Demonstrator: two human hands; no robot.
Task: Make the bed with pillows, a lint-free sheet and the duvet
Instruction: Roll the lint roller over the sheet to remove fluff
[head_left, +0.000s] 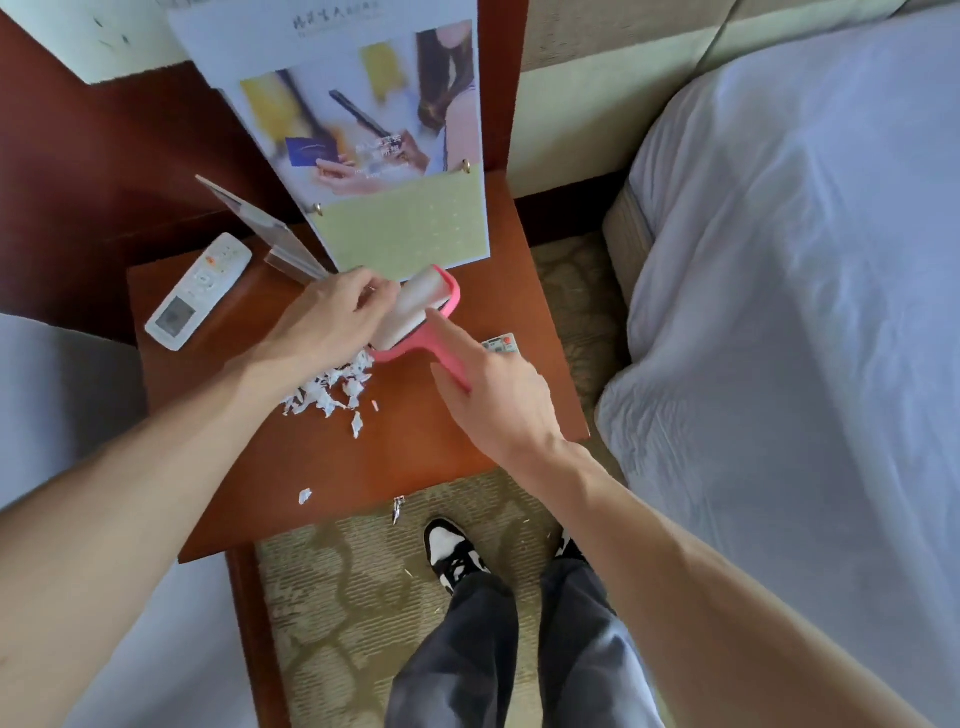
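In the head view we judge it early: near the brown wooden counter's (337, 478) far edge, our left hand (322, 322) pinches the pink-framed white lint roller (415, 306) with its fingers (371, 293), our right hand (498, 400) grips its handle, and the rumpled white bed sheet (805, 338) awaits rolling, with pillows and duvet unseen.

Desk (363, 457) far edge blocked: tall calendar board (405, 228) stands upright there, with a clear sign holder (272, 231) just left of it. White remote (200, 291) lies far left, small remote (501, 345) at the right edge. Mid desk is taken by the lint roller (421, 296); left hand (322, 327) holds its roll, right hand (498, 400) grips its handle. Paper scraps (332, 389) litter the patch just nearer, with one stray scrap (305, 496) by the near edge. Near half is mostly bare wood. Carpet strip (576, 291) between desk and bed (805, 338) is passable.
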